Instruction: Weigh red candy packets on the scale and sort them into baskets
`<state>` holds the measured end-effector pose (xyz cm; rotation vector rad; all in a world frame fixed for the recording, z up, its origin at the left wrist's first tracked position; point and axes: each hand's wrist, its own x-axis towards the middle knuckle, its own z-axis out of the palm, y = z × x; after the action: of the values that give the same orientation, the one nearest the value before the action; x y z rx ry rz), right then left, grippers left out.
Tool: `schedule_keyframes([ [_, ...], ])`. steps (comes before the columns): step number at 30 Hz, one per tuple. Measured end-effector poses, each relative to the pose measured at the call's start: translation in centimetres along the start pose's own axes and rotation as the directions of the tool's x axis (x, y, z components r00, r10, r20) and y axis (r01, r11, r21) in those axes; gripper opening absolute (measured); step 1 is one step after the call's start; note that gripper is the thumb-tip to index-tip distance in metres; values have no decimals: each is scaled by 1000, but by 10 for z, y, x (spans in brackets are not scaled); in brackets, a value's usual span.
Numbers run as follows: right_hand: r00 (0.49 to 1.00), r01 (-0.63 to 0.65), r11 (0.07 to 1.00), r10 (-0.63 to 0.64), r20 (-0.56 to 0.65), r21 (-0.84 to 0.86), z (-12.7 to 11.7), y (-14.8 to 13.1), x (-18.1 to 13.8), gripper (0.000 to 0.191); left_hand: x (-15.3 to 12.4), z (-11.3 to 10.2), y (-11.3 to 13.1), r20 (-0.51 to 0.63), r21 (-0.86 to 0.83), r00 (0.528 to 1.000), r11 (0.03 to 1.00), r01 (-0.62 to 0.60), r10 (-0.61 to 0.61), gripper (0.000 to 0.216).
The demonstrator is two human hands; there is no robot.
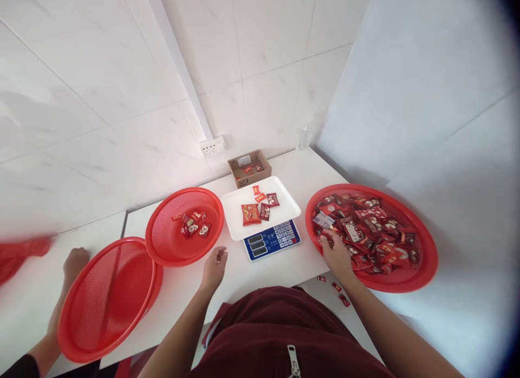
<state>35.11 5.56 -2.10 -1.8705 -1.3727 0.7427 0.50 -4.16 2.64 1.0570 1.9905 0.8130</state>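
My right hand (338, 254) reaches over the near-left rim of a large red basket (430, 259) heaped with wrapped candies (376, 229). Its fingers are bent together at the candies, and what they grip is hidden. Over the table edge, my left hand (215, 267) hovers with fingers loosely curled in and nothing visible in them. It is between a smaller red basket (162, 226) with a few candies inside and a blue digital scale (271, 242). On the scale's white tray (233, 215) lie a larger red snack packet (251, 214) and several small wrapped candies (265, 198).
Behind the tray stands a small cardboard box (249, 175) with packets inside. An empty red basket (81, 291) sits at left, beside another person's hand (76, 261). Several wrapped candies (336, 287) lie below the table edge. A wall socket (212, 145) is at the back.
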Motion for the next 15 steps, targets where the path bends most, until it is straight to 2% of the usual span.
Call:
schedule_keyframes([
  [1,1000,-6,1000,6,6,-6,0,0,0,49,4,-9,-3,-93,90,993,994,-61,69,33],
  [3,1000,-17,1000,17,13,-20,-1,-1,-1,50,14,-31,-6,-277,299,938,946,-123,210,41],
  [5,1000,-24,999,24,12,-34,-2,-2,-1,50,24,-56,-7,-405,479,875,877,-42,263,56],
  [7,1000,-27,999,28,14,-42,-2,-2,-1,49,33,-81,-9,-479,563,858,815,137,187,72],
  [9,999,-31,999,32,15,-43,-2,-1,-2,50,41,-105,-17,-523,568,851,760,316,37,84],
  [11,1000,-23,999,24,8,-36,-1,0,-2,50,47,-127,-33,-573,503,807,714,487,-146,95],
  [13,1000,-6,1000,6,-3,-23,0,2,-2,49,51,-147,-56,-588,413,752,689,596,-299,103],
  [14,1000,-2,1000,2,-6,-17,0,2,-3,50,52,-157,-67,-552,397,770,711,580,-319,103],
  [15,1000,-2,1000,2,-7,-13,0,3,-3,50,54,-166,-78,-490,424,829,757,497,-270,95],
])
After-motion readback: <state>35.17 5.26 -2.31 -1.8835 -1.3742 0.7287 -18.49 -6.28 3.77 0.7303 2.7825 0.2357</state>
